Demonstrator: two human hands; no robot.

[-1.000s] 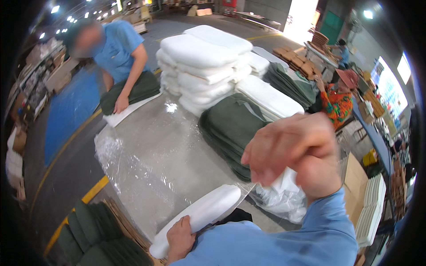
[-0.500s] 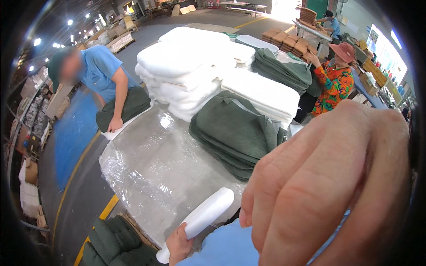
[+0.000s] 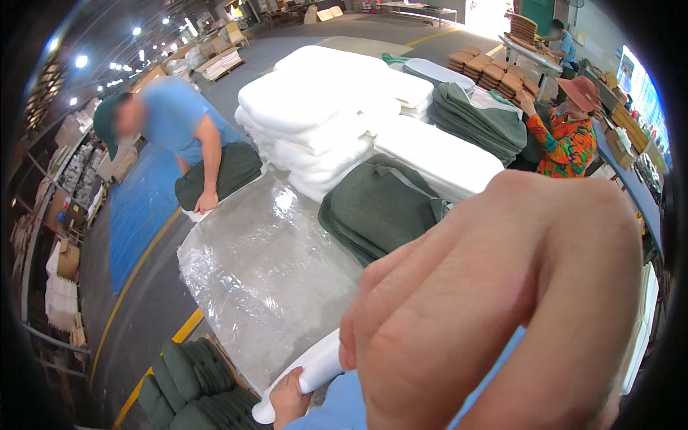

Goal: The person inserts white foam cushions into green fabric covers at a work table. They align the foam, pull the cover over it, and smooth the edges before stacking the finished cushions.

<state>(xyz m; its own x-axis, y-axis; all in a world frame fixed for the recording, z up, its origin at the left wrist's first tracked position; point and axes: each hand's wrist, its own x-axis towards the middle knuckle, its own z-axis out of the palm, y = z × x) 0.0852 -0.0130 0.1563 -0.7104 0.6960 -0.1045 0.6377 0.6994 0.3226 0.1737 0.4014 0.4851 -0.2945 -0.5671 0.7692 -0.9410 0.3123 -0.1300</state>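
Observation:
My left hand [image 3: 288, 395], low in the view, is closed around a long white foam pad [image 3: 320, 360] with a rounded end. The pad lies close against my blue shirt, over the near edge of the plastic-wrapped table. Very near the camera, my right hand [image 3: 487, 287] is raised with its fingers curled together. It covers the far end of the pad and part of the dark green covers [image 3: 380, 204] stacked behind it. Whatever those fingers may hold is hidden.
A tall pile of white padding [image 3: 315, 107] stands mid-table, with more green covers [image 3: 476, 122] behind. At left a co-worker [image 3: 190, 118] presses on a green cover. Another person in a patterned shirt [image 3: 562, 140] is at right. Green padded pieces [image 3: 190, 380] sit at lower left.
My right hand has moved down and left in the view, now hiding the pad's far end. My left hand keeps its hold. The surroundings have shifted slightly right.

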